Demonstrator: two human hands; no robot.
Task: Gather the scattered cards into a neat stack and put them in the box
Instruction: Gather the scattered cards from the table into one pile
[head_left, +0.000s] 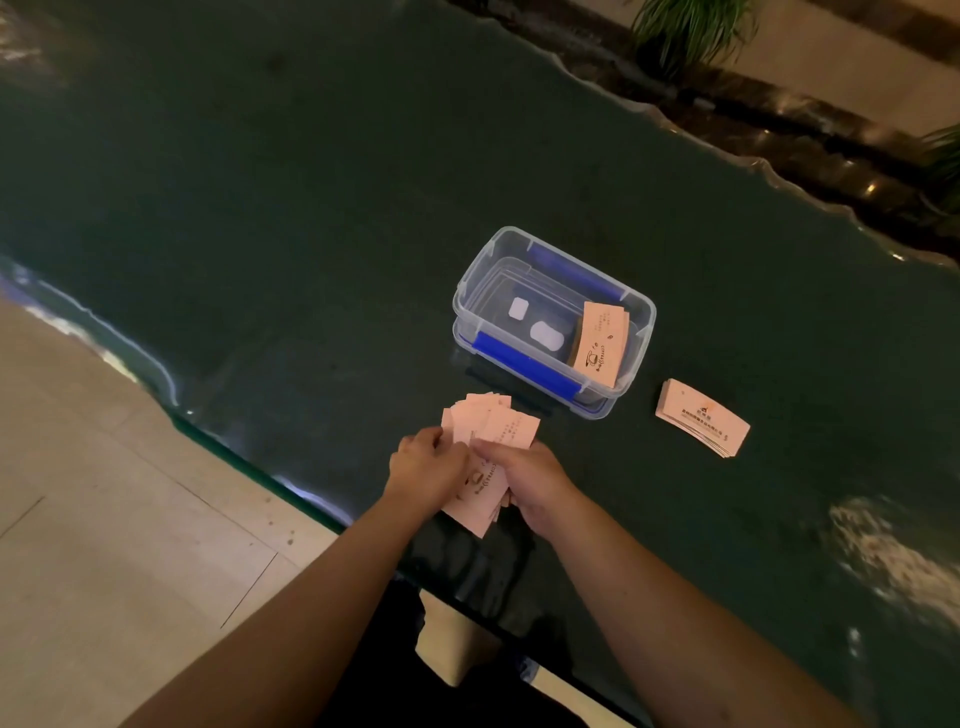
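A loose, fanned bunch of pale pink cards (491, 423) lies near the table's front edge, held between both hands. My left hand (428, 467) grips its left side and my right hand (530, 480) grips its right side. Behind them stands an open clear plastic box (467, 291) with blue clips. One stack of pink cards (597, 343) leans inside the box against its right wall. A separate squared stack of cards (701, 418) lies flat on the table to the right of the box.
The dark green glossy table (260, 234) has a wavy front edge (166, 384) with pale tiled floor (104, 519) below at the left. Two white labels (545, 335) show on the box's bottom. Potted plants (691, 31) stand beyond the far edge.
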